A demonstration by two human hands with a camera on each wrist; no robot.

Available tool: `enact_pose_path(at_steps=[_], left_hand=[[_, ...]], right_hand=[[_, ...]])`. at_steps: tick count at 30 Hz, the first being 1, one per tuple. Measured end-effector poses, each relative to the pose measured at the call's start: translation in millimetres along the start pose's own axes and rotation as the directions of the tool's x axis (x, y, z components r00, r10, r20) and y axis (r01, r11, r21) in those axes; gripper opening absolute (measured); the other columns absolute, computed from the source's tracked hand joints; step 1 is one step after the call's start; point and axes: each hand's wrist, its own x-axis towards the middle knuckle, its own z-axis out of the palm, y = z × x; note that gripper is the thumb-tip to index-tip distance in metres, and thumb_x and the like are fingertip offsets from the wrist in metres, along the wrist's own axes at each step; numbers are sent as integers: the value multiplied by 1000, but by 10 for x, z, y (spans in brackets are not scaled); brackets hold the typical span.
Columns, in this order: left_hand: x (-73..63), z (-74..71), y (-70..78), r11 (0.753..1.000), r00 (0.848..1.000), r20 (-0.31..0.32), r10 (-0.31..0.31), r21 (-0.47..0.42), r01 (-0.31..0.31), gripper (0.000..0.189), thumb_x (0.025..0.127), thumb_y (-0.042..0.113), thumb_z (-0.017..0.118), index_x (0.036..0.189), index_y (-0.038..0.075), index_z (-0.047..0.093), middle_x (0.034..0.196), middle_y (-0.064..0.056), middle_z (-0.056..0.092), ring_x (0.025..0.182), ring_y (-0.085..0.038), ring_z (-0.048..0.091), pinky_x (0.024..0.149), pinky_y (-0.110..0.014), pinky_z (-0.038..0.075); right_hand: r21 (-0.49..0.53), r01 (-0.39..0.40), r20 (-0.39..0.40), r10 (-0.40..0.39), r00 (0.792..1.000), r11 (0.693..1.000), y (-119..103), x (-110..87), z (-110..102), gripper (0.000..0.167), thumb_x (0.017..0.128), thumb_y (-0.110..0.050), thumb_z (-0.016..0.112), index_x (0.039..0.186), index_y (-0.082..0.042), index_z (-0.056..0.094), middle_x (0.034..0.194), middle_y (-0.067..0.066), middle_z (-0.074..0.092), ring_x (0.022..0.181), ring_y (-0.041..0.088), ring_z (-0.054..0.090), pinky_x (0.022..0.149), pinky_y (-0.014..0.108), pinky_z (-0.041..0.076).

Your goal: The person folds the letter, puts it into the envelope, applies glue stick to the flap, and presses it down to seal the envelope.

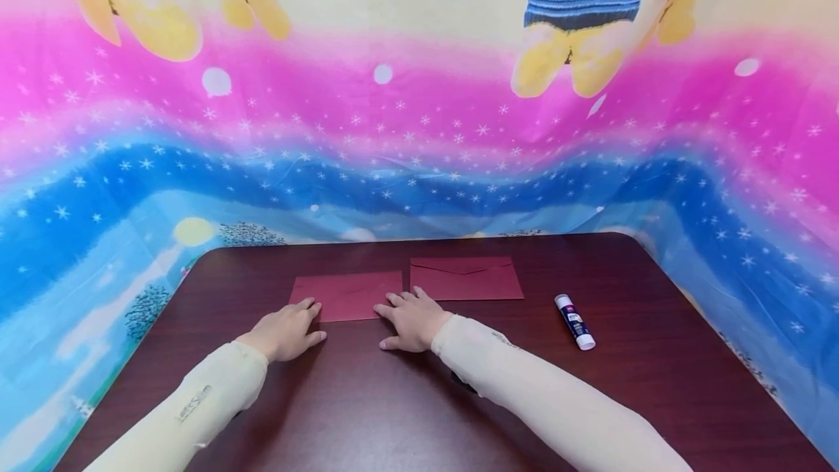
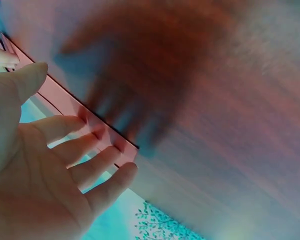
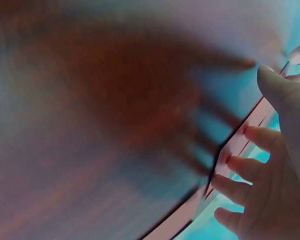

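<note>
Two dark red paper envelopes lie flat on the table. My left hand (image 1: 284, 331) rests its fingertips on the left corner of the nearer envelope (image 1: 350, 297), fingers spread and fairly straight. At that envelope's right corner, the fingers of my right hand (image 1: 414, 320) touch it, the hand also reaching close to the second envelope (image 1: 473, 285). That one shows a pointed flap along its far edge. In the left wrist view, the left hand's fingertips meet the envelope's edge (image 2: 65, 102); in the right wrist view, the right hand (image 3: 270, 185) spreads its fingers along the edges.
A white-capped glue stick (image 1: 574, 322) with a dark label lies on the right side of the brown wooden table (image 1: 367, 414). Behind and beside the table hangs a colourful printed cloth (image 1: 419, 115).
</note>
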Motion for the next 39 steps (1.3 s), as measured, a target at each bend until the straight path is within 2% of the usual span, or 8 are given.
enact_pose_path(at_steps=[5, 10, 14, 22, 26, 31, 35, 39], left_hand=[[152, -43, -44, 1000, 1000, 0, -21, -18, 21, 60, 99, 31, 63, 144, -7, 50, 150, -30, 47, 138, -47, 48, 111, -59, 42], [258, -74, -60, 998, 999, 14, -49, -27, 50, 60, 100, 31, 62, 145, -6, 48, 150, -28, 48, 139, -47, 47, 112, -60, 41], [327, -82, -68, 998, 998, 0, -58, -21, 58, 56, 100, 29, 61, 143, -6, 50, 147, -27, 51, 137, -45, 49, 111, -59, 42], [378, -82, -31, 998, 998, -21, -55, -16, 55, 55, 99, 27, 62, 141, -8, 51, 143, -27, 55, 135, -43, 52, 111, -57, 43], [377, -88, -9, 998, 998, -29, -57, -20, 57, 55, 99, 27, 62, 140, -7, 52, 143, -28, 54, 134, -45, 51, 110, -59, 43], [369, -80, -28, 998, 995, -86, -58, -32, 56, 50, 99, 28, 62, 137, -4, 56, 140, -27, 57, 129, -45, 55, 104, -60, 47], [361, -96, -40, 997, 987, -142, -75, -46, 69, 47, 97, 29, 64, 133, -2, 59, 131, -24, 63, 119, -42, 62, 97, -60, 51], [381, -124, -47, 994, 978, -183, -98, -58, 89, 50, 98, 29, 63, 135, -4, 58, 131, -26, 64, 120, -43, 62, 98, -60, 51]], right_hand=[[29, -34, 7, 34, 999, 999, 27, 66, -55, 72, 96, -58, 58, 158, -28, 35, 165, 3, 35, 152, 25, 36, 127, 48, 21], [82, -66, 23, 64, 998, 994, 58, 120, -48, 76, 95, -58, 60, 158, -26, 33, 166, 2, 32, 154, 29, 32, 127, 51, 19], [85, -88, 22, 86, 996, 992, 94, 161, -39, 76, 94, -60, 60, 158, -28, 34, 167, 0, 31, 155, 29, 28, 128, 51, 18], [56, -97, 47, 94, 994, 994, 123, 167, -52, 77, 95, -61, 58, 160, -30, 30, 168, 2, 28, 157, 27, 22, 129, 49, 14], [92, -93, 33, 90, 995, 991, 137, 130, -67, 77, 94, -62, 58, 159, -29, 31, 168, 5, 29, 157, 28, 24, 128, 50, 17], [164, -66, -30, 72, 997, 984, 205, 112, -54, 75, 95, -60, 58, 158, -26, 35, 164, 8, 36, 153, 30, 31, 126, 51, 25], [166, -57, -104, 75, 992, 985, 259, 85, -80, 67, 96, -56, 60, 152, -21, 45, 157, 8, 45, 147, 28, 40, 121, 48, 35], [171, -66, -166, 95, 982, 983, 313, 35, -111, 59, 97, -50, 62, 145, -18, 55, 151, 8, 52, 142, 27, 47, 116, 46, 42]])
